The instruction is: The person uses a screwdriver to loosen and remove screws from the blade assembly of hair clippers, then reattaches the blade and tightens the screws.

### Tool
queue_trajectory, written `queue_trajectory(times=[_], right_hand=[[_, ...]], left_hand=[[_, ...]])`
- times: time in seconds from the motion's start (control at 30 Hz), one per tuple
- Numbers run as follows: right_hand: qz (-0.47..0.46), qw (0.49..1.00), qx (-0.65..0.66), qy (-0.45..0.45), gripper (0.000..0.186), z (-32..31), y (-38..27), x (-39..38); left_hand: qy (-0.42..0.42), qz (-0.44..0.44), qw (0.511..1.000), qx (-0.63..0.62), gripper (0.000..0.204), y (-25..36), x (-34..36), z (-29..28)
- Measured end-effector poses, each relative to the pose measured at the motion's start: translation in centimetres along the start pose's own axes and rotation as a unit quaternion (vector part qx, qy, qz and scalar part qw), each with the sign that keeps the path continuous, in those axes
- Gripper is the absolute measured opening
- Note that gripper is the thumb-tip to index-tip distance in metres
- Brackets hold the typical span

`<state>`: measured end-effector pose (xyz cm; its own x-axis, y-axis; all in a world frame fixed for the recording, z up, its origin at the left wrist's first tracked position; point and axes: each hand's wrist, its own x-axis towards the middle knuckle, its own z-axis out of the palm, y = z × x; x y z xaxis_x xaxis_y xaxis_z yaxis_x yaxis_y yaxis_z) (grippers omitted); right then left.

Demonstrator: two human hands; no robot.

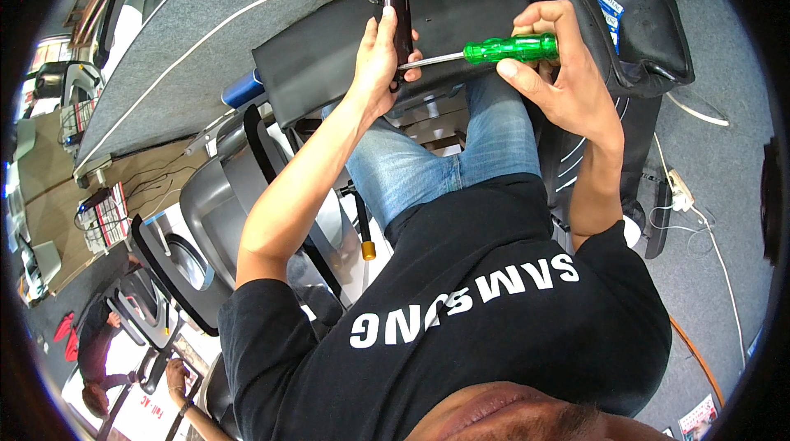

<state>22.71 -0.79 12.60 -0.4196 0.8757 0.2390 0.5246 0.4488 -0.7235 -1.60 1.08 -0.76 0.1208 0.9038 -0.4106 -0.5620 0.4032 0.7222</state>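
A dark hair clipper (402,30) with a metal blade head stands upright in my left hand (377,62), its head pointing away from me. My fingers wrap round its body, thumb along the near face. My right hand (580,91) grips a screwdriver (510,48) by its clear green handle, between thumb and curled fingers. The metal shaft points left, and its tip meets the clipper's lower end beside my left fingertips. Whether the tip sits in a screw is too small to tell. Both hands are above a black padded surface (321,54) beyond my knees.
At the padded surface's left corner lies a blue cylinder (241,90). A black bag (654,30) with a blue packet (610,17) is at far right. White cables and a power socket (680,192) lie on the right floor. Grey chairs (239,202) and other people (99,342) are at left.
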Motion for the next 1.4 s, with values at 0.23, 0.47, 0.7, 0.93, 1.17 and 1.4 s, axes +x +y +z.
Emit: queue_trajectory(times=[0.23, 0.47, 0.7, 0.93, 1.17, 1.4], right_hand=[[0.008, 1.000, 0.026, -0.012, 0.050, 0.1, 1.0, -0.2], [0.008, 1.000, 0.025, -0.004, 0.049, 0.2, 0.9, -0.2], [0.022, 0.999, 0.036, 0.008, 0.046, 0.2, 0.3, -0.1], [0.019, 1.000, 0.003, -0.019, 0.045, -0.2, 0.6, 0.1], [0.039, 0.999, 0.017, -0.019, 0.045, 0.0, 1.0, -0.2], [-0.003, 1.000, 0.006, 0.029, 0.047, 0.6, 1.1, -0.1]], left_hand=[[0.000, -0.003, 1.000, -0.010, 0.042, 0.1, -0.1, 0.1], [0.005, -0.002, 1.000, -0.004, 0.043, 0.1, 0.0, 0.2], [0.007, 0.000, 1.000, -0.002, 0.044, 0.2, -0.2, 0.2], [0.002, 0.001, 1.000, 0.002, 0.043, 0.1, -0.1, 0.1], [0.005, -0.001, 1.000, -0.001, 0.043, 0.1, -0.1, 0.1], [0.007, -0.001, 1.000, 0.001, 0.043, -0.1, -0.1, 0.0]])
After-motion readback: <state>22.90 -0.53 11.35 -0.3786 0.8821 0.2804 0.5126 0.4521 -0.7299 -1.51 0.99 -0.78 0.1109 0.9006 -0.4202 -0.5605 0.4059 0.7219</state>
